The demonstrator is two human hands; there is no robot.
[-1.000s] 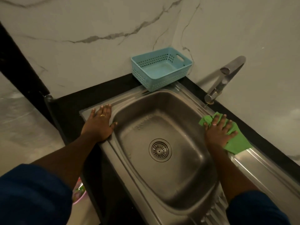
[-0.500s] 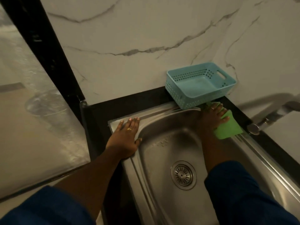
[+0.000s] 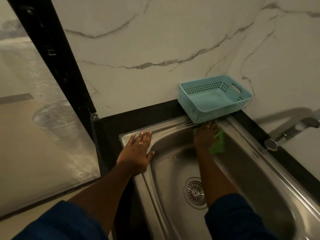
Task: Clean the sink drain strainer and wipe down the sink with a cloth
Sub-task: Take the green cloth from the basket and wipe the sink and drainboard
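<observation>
Head view: right hand [image 3: 205, 135] presses the green cloth [image 3: 218, 146] against the far rim of the sink [image 3: 256, 172].

The right hand lies with fingers extended on the cloth at the sink's far corner, just in front of the blue basket [image 3: 213, 99], which stands on the black countertop [image 3: 138, 113] behind the sink. The left hand [image 3: 137, 153] rests flat, fingers straight and together, on the sink's left rim, holding nothing. The drain strainer [image 3: 195, 192] sits in the basin floor, partly covered by the right forearm. The faucet [image 3: 290, 130] stands at the sink's right side.
</observation>
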